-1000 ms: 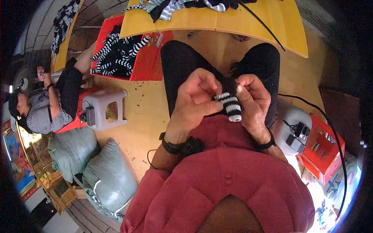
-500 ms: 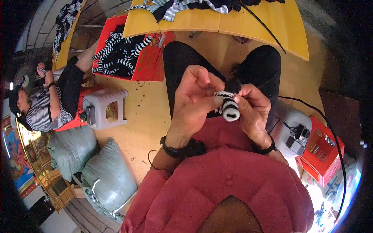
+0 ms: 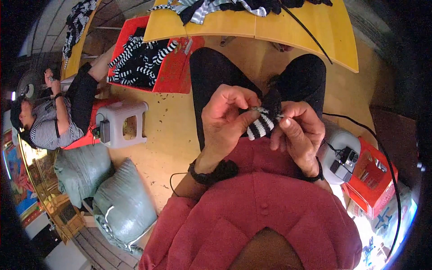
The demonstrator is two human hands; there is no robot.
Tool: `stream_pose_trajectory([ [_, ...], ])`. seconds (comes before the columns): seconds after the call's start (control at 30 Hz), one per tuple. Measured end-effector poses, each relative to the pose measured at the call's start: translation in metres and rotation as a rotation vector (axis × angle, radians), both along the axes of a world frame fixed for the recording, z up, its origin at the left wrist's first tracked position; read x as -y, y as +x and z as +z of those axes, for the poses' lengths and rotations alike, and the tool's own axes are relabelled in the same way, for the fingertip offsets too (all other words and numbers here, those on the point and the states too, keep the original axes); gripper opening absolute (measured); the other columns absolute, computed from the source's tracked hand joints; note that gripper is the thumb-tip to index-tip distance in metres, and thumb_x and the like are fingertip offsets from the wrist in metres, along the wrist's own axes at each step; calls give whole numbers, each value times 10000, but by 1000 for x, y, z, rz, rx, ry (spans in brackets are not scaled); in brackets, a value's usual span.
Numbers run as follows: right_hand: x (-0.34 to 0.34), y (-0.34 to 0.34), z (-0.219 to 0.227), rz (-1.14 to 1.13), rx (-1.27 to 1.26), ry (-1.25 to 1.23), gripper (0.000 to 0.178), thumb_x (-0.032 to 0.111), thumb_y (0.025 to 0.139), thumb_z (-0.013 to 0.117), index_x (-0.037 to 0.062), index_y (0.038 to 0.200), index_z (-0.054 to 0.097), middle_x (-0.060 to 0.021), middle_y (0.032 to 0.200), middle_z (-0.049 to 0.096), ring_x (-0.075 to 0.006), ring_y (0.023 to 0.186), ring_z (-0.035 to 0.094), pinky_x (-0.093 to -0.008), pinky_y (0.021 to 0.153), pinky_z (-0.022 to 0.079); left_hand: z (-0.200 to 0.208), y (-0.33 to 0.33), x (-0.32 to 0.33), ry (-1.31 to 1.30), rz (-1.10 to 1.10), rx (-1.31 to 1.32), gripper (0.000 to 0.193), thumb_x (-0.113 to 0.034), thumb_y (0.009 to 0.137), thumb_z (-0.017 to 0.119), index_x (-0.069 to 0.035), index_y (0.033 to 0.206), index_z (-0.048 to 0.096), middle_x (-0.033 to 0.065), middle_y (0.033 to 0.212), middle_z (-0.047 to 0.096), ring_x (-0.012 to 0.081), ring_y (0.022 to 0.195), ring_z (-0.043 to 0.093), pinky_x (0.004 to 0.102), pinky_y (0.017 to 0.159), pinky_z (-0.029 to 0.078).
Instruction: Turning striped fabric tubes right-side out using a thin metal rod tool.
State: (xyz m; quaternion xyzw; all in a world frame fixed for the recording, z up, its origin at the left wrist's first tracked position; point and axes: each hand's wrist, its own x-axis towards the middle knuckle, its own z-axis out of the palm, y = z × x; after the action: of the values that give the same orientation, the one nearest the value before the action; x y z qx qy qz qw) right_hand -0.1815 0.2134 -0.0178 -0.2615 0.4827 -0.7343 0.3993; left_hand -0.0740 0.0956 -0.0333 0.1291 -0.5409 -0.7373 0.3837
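Note:
Over my lap, a small black-and-white striped knitted piece (image 3: 261, 126) hangs between my two hands, its striped end toward my body and a dark part on the side away from me. My left hand (image 3: 227, 121) is closed, thumb and forefinger pinching the frayed-looking upper left edge of the knit. Opposite it, my right hand (image 3: 299, 132) has thumb and forefinger pressed together at the right edge, where whitish loose yarn shows. The exact grip of the right fingertips is partly hidden.
Ahead stands a yellow table (image 3: 310, 27) with striped knits (image 3: 211, 9) on it. At its left, a red bin (image 3: 175, 72) holds more striped knits. A person (image 3: 54, 117) sits far left, near a grey plastic stool (image 3: 121, 123) and stuffed sacks (image 3: 126, 202). A black cable (image 3: 382, 148) runs at right.
The striped piece has gone from a rolled tube with its open end showing to lying flatter, stripes slanted. My right hand has shifted slightly right, away from the left.

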Motion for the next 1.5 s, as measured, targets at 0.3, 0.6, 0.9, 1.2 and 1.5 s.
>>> stream_pose_trajectory([
  [0.3,7,11,-21,-4,-13,84,42,52,890,513,25,879,482,34,587,463,-23,478,400,-177,427,324,6,-6,2,346,-30,-73,336,144,714,574,-74,875,376,113,847,544,168,834,549,283,763,454],
  [0.6,16,7,-11,-176,-78,92,44,54,882,529,22,906,508,32,746,515,-21,604,431,-168,529,364,9,-4,-4,498,-318,-80,316,68,755,571,-86,922,351,56,868,477,111,806,465,227,703,406],
  [0.9,12,5,-27,-167,-186,88,47,46,866,550,11,888,529,3,702,532,-55,577,456,-196,509,382,-8,-4,6,434,-174,-46,272,80,754,571,-75,894,397,72,867,497,143,804,502,265,734,433],
  [1.2,13,9,-32,-169,-186,134,56,32,852,562,5,894,536,7,687,534,-44,574,463,-189,502,385,-4,-2,5,521,-240,-79,286,80,775,533,-92,925,360,66,869,501,127,818,503,260,746,425],
  [1.5,4,5,-23,-19,-74,174,94,-13,832,575,0,922,549,-37,843,579,-68,669,525,-196,580,443,-3,1,14,506,-286,89,246,20,793,546,-81,940,377,44,856,493,93,778,492,220,709,414],
])
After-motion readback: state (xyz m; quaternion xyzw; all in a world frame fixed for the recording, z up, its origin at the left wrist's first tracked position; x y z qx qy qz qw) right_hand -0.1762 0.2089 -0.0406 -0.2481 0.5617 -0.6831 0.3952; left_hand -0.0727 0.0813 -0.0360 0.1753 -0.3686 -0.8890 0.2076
